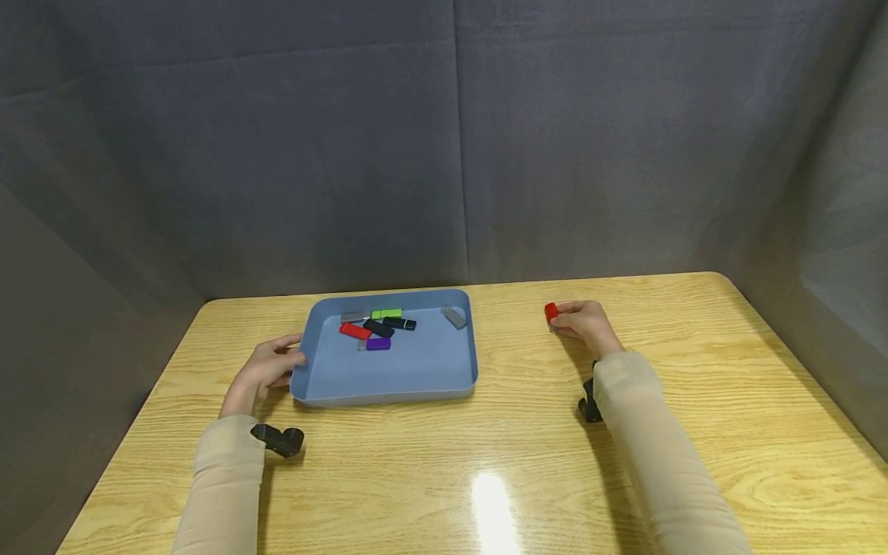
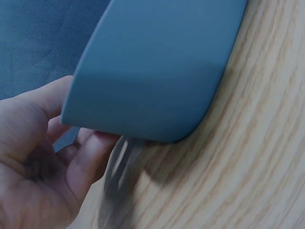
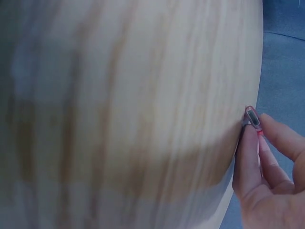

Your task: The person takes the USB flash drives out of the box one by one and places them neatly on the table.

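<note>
head camera shows me a blue tray (image 1: 409,378) on the wooden surface (image 1: 388,478), my left hand (image 1: 267,366) gripping its left wall, probably to keep it from sliding. well to the tray's right, my right hand (image 1: 586,324) pinches a red usb stick (image 1: 551,311) in its fingertips, a hold that suits so small a thing. inside the tray a green stick (image 1: 386,314), a purple stick (image 1: 377,344) and others lie bunched leftward; one gray stick (image 1: 455,317) sits apart near the right wall.

left wrist camera: one finger passes behind the tray's rim, others close against its outer side.

right wrist camera: the red stick's metal end seems left uncovered; whether it touches the surface, i cannot tell.
</note>
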A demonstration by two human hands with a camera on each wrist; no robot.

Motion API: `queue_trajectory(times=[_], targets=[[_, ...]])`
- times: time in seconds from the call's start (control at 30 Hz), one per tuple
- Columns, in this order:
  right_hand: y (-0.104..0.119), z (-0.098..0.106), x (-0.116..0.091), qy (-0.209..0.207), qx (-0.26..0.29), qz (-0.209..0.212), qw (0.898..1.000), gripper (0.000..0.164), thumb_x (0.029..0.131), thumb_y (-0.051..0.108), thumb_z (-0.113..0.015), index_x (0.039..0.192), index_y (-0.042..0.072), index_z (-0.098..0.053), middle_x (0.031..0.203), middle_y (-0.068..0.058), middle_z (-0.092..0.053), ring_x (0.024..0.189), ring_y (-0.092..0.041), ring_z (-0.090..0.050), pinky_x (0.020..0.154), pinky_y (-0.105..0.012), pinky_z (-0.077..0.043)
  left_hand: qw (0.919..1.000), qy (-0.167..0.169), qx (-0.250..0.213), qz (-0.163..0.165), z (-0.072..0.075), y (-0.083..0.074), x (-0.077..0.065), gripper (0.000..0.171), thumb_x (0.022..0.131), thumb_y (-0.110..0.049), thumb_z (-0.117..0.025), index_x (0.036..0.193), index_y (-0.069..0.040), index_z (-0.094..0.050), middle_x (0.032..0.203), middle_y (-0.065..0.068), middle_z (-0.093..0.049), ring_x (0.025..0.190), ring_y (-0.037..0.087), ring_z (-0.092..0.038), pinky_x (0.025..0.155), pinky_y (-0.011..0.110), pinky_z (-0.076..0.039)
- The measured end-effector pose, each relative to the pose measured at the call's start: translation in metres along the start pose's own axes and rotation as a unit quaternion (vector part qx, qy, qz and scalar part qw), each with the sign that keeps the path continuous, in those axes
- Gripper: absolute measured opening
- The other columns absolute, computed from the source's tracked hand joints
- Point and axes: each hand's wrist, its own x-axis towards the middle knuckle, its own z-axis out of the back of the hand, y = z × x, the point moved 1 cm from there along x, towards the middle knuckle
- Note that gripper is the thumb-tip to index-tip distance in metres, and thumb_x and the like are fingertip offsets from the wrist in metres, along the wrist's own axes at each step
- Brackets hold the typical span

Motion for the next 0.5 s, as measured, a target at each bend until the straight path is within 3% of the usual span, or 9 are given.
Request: queue_trajectory(times=[0.23,0.5], targets=[[0.0004,-0.0009,-0.001,-0.008,-0.022,0.004,1.0,0.047,0.091,-0.002,-0.056,0.134,-0.013,-0.044,0.14,-0.034,-0.042,0.071,0.001,-0.058,0.074,-0.015,-0.055,1.0,-0.004,-0.001,0.0,0.0002,0.0003,-0.0005,0.064,0.084,-0.008,-0.055,0.146,-0.002,-0.037,0.123,0.019,-0.055,0.081,0.003,-0.06,0.073,0.024,-0.056],[0.0015,-0.0006,-0.002,-0.006,-0.008,0.004,1.0,0.049,0.09,-0.003,-0.057,0.136,-0.013,-0.042,0.141,-0.034,-0.04,0.068,0.002,-0.059,0.075,-0.016,-0.055,1.0,-0.005,0.002,0.002,0.0001,-0.0001,-0.0004,0.064,0.085,-0.01,-0.055,0.146,-0.004,-0.036,0.127,0.021,-0.054,0.081,0.003,-0.059,0.071,0.024,-0.055]])
